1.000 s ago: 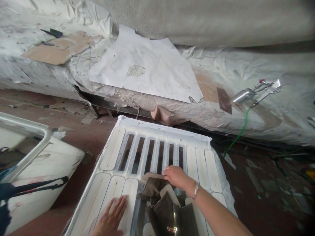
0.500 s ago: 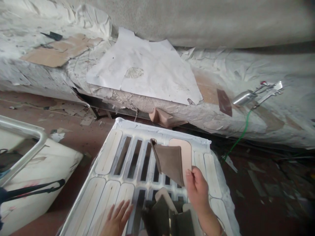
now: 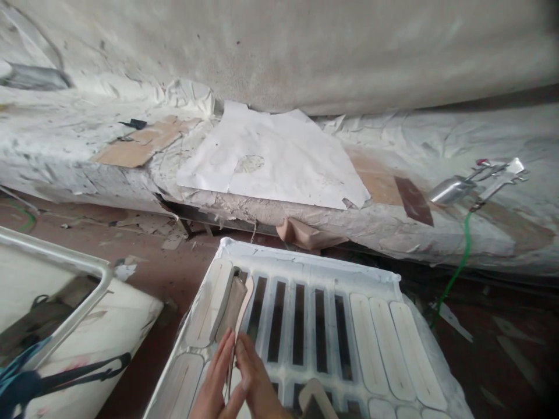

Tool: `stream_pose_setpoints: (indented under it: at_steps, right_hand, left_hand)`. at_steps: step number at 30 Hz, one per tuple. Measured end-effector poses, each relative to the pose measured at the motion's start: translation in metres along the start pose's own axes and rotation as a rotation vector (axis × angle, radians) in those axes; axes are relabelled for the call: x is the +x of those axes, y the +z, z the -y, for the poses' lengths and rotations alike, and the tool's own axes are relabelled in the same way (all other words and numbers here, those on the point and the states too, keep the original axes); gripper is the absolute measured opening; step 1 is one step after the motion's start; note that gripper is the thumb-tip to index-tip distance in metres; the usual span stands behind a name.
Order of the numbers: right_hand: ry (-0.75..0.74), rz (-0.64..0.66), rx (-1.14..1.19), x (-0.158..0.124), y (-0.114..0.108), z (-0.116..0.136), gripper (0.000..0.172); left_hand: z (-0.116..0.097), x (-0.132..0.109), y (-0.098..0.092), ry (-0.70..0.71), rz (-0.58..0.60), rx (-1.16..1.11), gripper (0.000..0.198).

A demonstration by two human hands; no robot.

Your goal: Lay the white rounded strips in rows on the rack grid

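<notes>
My left hand (image 3: 216, 381) lies with its fingers straight along one side of a brown leather piece (image 3: 233, 305) with a pale, rounded panel (image 3: 245, 302). From the other side my right hand (image 3: 257, 381) presses against it, so it is pinched between both hands. The piece stands edge-on over the left part of a white slotted rack (image 3: 279, 349). Beside it, a pale rounded insert (image 3: 209, 302) fills the leftmost slot. At the bottom edge shows part of another pale panel (image 3: 315, 396) with dark material, mostly cut off.
Behind the rack runs a covered bench with a white paper sheet (image 3: 271, 160). A metal spray gun (image 3: 476, 180) with a green hose (image 3: 465, 250) rests at right. A tan leather scrap (image 3: 308, 235) hangs at the bench edge. A white bin (image 3: 100, 326) stands at left.
My right hand has carried the leather piece left and turned it edge-on. My left hand has come up from the rack to meet it. The view has shifted.
</notes>
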State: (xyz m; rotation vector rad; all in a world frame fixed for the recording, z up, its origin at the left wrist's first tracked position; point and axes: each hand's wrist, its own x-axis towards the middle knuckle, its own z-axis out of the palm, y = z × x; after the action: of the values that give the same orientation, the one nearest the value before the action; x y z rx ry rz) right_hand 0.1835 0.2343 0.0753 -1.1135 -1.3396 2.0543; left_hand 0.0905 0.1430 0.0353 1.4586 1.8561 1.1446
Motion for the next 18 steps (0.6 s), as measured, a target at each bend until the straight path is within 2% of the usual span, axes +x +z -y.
stream_pose_setpoints:
  at_steps: [1,3,5,7,9,11,14,16,18]
  right_hand:
    - [0.054,-0.008,0.032,0.003,0.003,-0.010,0.059]
    - [0.138,-0.030,0.185,0.009,0.003,-0.028,0.069]
    - [0.185,-0.043,0.331,0.016,-0.001,-0.041,0.072]
    - [0.192,-0.097,0.292,0.025,-0.010,-0.048,0.069]
    - [0.230,-0.167,0.096,0.035,-0.018,-0.048,0.062]
    - [0.270,-0.183,-0.078,0.046,-0.024,-0.038,0.049]
    - [0.296,-0.128,-0.344,0.064,-0.023,-0.013,0.036]
    - [0.282,-0.079,-0.491,0.075,-0.019,0.002,0.035]
    - [0.250,-0.043,-0.534,0.085,-0.016,0.010,0.035]
  left_hand:
    - [0.008,0.005,-0.004,0.020,0.042,0.079,0.060]
    - [0.019,0.016,-0.007,-0.027,0.174,0.145,0.052]
    - [0.024,0.025,0.000,-0.097,0.298,0.165,0.051]
    - [0.026,0.029,0.011,-0.129,0.361,0.164,0.056]
    - [0.029,0.030,0.021,-0.165,0.347,0.097,0.061]
    - [0.035,0.031,0.027,-0.233,0.302,-0.040,0.066]
    - [0.047,0.037,0.031,-0.378,0.210,-0.243,0.077]
    - [0.058,0.045,0.032,-0.500,0.129,-0.265,0.084]
    - [0.068,0.053,0.032,-0.578,0.084,-0.239,0.082]
